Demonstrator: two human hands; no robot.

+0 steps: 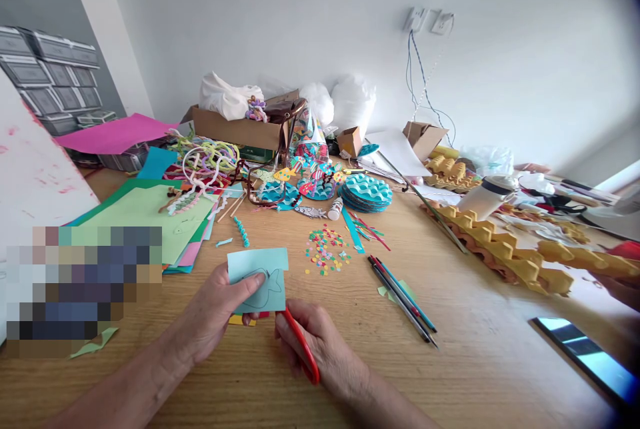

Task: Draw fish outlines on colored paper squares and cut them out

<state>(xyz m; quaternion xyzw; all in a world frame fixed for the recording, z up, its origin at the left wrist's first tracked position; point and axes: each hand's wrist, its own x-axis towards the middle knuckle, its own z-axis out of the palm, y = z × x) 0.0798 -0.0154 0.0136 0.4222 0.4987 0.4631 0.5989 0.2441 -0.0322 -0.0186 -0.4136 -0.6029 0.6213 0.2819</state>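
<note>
My left hand (213,312) pinches a light blue piece of paper (273,259), thumb on top. A fish outline is drawn on it in dark line. My right hand (315,336) is closed on scissors with red handles (303,349). Their blades are hidden behind the paper's lower right corner, so I cannot tell whether they touch it. Bits of yellow paper (243,320) and red show just under the paper. Beyond my hands lies a scatter of colored paper dots (327,249). Several pens and pencils (403,299) lie to the right of my right hand.
Colored paper sheets (145,216) are stacked at left, near a blurred-out patch. Wavy blue paper discs (365,192) are piled at the back. Yellow egg cartons (500,249), a white cup (487,197) and a phone (585,352) are on the right. A cardboard box (240,126) stands by the wall.
</note>
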